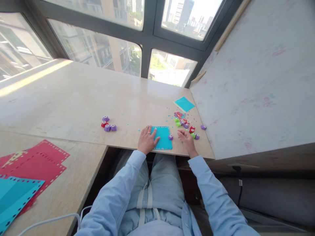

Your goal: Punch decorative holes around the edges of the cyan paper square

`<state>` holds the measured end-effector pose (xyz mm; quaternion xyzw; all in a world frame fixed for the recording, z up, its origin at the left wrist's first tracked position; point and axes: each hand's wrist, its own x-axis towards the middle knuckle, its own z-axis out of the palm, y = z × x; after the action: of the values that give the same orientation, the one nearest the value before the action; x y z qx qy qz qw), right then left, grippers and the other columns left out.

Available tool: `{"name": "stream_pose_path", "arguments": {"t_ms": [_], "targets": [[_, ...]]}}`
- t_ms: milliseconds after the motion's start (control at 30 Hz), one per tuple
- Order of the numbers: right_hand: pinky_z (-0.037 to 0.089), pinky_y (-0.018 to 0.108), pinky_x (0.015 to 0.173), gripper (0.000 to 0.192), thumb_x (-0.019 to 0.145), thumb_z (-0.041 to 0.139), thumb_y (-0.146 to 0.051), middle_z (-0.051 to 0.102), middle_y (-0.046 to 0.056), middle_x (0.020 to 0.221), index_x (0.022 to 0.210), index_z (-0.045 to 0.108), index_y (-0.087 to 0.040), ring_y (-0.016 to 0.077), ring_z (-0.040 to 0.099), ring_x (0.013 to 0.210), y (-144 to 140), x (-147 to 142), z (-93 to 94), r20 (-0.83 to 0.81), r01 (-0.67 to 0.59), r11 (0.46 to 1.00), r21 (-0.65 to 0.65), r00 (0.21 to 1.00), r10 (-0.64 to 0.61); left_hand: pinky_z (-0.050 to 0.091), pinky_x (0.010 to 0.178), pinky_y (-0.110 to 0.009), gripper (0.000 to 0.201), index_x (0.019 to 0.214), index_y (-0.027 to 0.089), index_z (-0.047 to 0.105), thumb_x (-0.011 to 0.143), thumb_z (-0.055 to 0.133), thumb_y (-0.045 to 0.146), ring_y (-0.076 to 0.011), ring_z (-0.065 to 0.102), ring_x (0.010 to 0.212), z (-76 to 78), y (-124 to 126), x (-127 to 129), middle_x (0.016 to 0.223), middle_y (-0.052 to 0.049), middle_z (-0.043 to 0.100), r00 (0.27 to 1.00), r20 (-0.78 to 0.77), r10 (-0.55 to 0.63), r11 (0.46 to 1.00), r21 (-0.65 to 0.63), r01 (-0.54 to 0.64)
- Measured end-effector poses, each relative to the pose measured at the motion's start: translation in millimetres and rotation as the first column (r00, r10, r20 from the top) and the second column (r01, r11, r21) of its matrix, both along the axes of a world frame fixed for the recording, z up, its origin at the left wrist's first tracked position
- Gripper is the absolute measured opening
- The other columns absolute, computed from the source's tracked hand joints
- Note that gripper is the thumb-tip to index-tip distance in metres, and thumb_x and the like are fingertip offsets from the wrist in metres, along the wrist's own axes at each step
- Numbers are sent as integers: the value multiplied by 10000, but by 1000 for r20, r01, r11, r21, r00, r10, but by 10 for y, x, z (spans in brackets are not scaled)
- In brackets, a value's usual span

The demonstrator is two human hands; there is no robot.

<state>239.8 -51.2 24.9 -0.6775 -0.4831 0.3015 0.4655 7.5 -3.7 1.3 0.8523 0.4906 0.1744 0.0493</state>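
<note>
A white tag [240, 182] hung on the black cable [238, 193] beneath the table [142, 101], its writing too small to read. The left hand [147, 140] lay palm down at the table's front edge, fingers slightly apart, over the left side of the blue sheet [162, 139] (a ring [149, 132] showed on one finger). The right hand [187, 141] was raised to the sheet's right, fingers curled towards the thumb; whether they gripped anything, I could not tell. A purple punch [170, 137] sat on the sheet's right edge, between the hands. Crowding the table's right edge beyond the right hand were coloured punches [192, 129] and paper bits [179, 115]; another blue sheet [185, 104] lay near the back right corner. More punches [107, 127] stood left of the left hand.
</note>
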Motion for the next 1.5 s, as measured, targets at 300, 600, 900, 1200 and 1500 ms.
{"name": "stream_pose_path", "arguments": {"t_ms": [300, 600, 900, 1200, 1500], "targets": [[299, 180, 418, 354, 723, 655, -499, 534, -29, 519, 705, 571, -155, 82, 483, 466, 271, 121, 371, 55, -326, 821, -468, 917, 395, 261, 1114, -476, 575, 1369, 165, 467, 931, 346, 516, -306, 304, 1389, 1, -11, 7, 1466, -168, 400, 1000, 11, 7, 1000, -8, -7], [269, 181, 394, 407, 656, 694, -533, 530, -30, 506, 598, 543, -160, 61, 431, 428, 429, 53, 438, 19, -391, 706, -591, 868, 497, 237, 1119, -497, 568, 1378, 177, 451, 927, 357, 510, -304, 288, 1396, 10, -24, 9, 1473, -159, 392, 1000, 27, 12, 1000, -27, -11], [231, 209, 373, 467, 668, 705, -568, 536, 6, 505, 521, 496, -177, 78, 435, 405, 515, -46, 559, 99, -296, 592, -749, 834, 543, 219, 1130, -489, 578, 1384, 152, 444, 930, 361, 501, -312, 263, 1407, 34, -22, 8, 1488, -174, 363, 999, 54, -2, 998, -67, 6], [398, 294, 526, 416, 781, 645, -469, 561, 73, 457, 512, 601, -155, 181, 564, 493, 847, -269, 557, 339, -16, 392, -920, 472, 814, 218, 1136, -497, 574, 1384, 145, 443, 930, 372, 490, -316, 244, 1416, 35, -10, -6, 1499, -180, 341, 994, 108, -12, 995, -98, 23], [361, 281, 459, 460, 775, 627, -542, 497, 33, 384, 486, 568, -190, 145, 487, 394, 783, -274, 524, 374, -15, 436, -900, 487, 789, 208, 1143, -507, 577, 1391, 124, 427, 932, 379, 470, -316, 203, 1431, 38, -21, -24, 1507, -193, 318, 986, 167, -15, 993, -117, 35]]}}
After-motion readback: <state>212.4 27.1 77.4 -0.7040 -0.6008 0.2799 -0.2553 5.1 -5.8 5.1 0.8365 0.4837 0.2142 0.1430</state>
